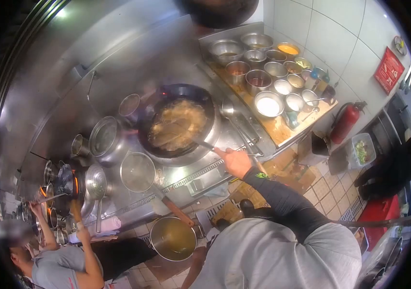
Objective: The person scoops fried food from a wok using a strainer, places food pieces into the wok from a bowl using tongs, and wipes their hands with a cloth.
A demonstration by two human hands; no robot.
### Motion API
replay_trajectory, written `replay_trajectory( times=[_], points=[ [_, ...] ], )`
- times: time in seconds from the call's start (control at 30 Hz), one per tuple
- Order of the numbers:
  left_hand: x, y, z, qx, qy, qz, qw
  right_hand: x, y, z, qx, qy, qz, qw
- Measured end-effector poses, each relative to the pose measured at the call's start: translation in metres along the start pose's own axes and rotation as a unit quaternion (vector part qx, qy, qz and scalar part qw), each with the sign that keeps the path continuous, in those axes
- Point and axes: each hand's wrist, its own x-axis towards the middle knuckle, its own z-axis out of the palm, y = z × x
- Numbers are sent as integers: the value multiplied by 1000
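In the head view, my right hand (pixel 237 163) is closed around the handle of a long-handled utensil (pixel 204 144). Its broad dark head lies in the bubbling golden oil of a large black wok (pixel 204 103); foam partly covers it, so I cannot tell its exact kind. Pale brown pieces (pixel 181 115) crowd the oil. A metal ladle (pixel 228 110) rests just right of the wok. Closer to me, a round strainer (pixel 137 172) with a wooden handle sits at the stove's front edge. My left hand is out of view.
Steel bowls of sauces and powders (pixel 269 104) fill a wooden board (pixel 285 132) at the right. A fire extinguisher (pixel 345 124) stands beyond it. Below the stove is a pot of yellowish liquid (pixel 173 238). At lower left, a co-worker (pixel 66 265) handles another flaming wok (pixel 66 182).
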Motion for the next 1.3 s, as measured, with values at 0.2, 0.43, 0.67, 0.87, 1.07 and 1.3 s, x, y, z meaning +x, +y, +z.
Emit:
replay_trajectory(
  times=[0.2,0.43,0.67,0.87,1.07,1.3],
  points=[
    [-8,0,-10,-64,23,50,996,-9,-3,-15,-8,12,-9,1000],
    [-9,-19,7,-54,64,79,993,50,40,-44,-75,50,-51,995],
    [-14,-24,22,-100,48,11,994,92,65,-59,-75,11,-7,997],
    [-21,-28,39,40,118,57,991,94,98,-86,11,-47,58,997],
    [-30,-27,48,72,77,28,994,101,123,-47,157,-64,68,983],
    [-17,-33,44,-227,123,-7,966,118,91,-11,316,-124,136,931]
  ],
)
